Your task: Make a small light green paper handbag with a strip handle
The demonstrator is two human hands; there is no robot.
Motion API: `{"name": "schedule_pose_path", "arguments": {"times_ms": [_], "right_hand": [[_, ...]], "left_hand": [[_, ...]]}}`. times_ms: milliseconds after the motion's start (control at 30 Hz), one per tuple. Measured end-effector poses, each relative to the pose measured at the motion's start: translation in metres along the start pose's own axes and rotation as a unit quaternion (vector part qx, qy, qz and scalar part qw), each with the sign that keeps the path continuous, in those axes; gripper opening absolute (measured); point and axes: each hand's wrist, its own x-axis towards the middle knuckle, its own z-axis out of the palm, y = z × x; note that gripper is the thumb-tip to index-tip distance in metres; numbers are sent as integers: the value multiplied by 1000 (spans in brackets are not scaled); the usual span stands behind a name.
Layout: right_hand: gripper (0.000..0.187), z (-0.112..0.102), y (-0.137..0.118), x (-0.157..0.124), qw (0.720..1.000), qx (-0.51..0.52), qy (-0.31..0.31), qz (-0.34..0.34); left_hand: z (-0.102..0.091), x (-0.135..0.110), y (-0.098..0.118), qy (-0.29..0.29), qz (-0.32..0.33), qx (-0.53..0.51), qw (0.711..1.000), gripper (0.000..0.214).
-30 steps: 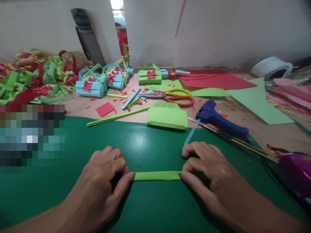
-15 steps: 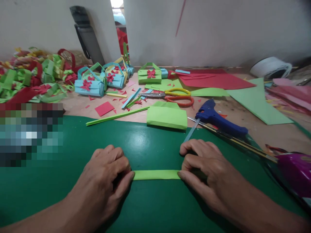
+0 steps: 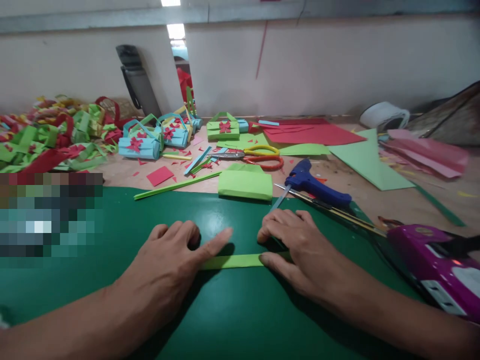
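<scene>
A narrow light-green paper strip (image 3: 242, 261) lies flat across the green mat (image 3: 225, 320). My left hand (image 3: 172, 265) rests over the strip's left end and hides it. Its thumb stretches out to the upper right, off the strip, while the other fingers curl loosely. At the right end, my right hand (image 3: 296, 245) has its thumb on the strip and its fingers bent in above. Beyond the hands sits a folded light-green paper bag body (image 3: 245, 185). A blue glue gun (image 3: 317, 185) with a clear glue stick lies just past my right hand.
Scissors (image 3: 262, 156) lie among paper scraps at the back. Finished paper bags (image 3: 138, 146) stand at the left, near a heap of paper pieces (image 3: 48, 135). Red sheets (image 3: 311, 132) are at the back right. A purple power strip (image 3: 435, 260) sits at the right.
My left thumb has lifted off the strip and stretched outward. My right hand has shifted a little left along with the strip. The view has tilted upward.
</scene>
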Motion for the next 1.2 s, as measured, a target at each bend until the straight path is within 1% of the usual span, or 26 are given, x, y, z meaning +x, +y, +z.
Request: {"name": "schedule_pose_path", "arguments": {"times_ms": [67,133,200,267,333,433,500,567,667,833,1000,1100,1200], "right_hand": [[10,0,-2,-1,1000,-1,3,4],[11,-1,-3,-3,1000,3,6,7],[12,-2,-4,-4,1000,12,1,14],[12,-3,-5,-5,1000,18,-4,18],[12,-4,-6,-6,1000,16,-3,17],[10,-3,-6,-7,1000,10,0,13],[10,-2,-5,-8,1000,10,5,8],[11,-2,-3,-8,1000,13,12,3],[12,-1,-2,-9,1000,21,19,2],[10,-2,-2,-8,1000,20,15,6],[12,-2,-3,-8,1000,16,9,7],[12,-2,-4,-8,1000,20,10,11],[12,-3,-5,-8,1000,18,19,8]], "left_hand": [[-8,7,4,-26,50,41,998,67],[-19,13,11,-47,86,58,993,67],[-30,19,18,-68,99,63,991,64],[-35,22,23,-82,102,80,988,64],[-33,22,25,-82,110,112,984,72],[-20,23,22,-52,127,153,979,81],[-13,23,19,-40,139,168,975,81],[-10,21,15,-35,146,173,973,77],[-13,12,10,-25,133,158,978,69],[-20,-15,2,-34,74,111,990,63],[-12,-42,-7,-27,23,85,996,62],[-9,-54,-12,-10,12,81,997,61],[-15,-60,-13,-10,11,74,997,55]]}}
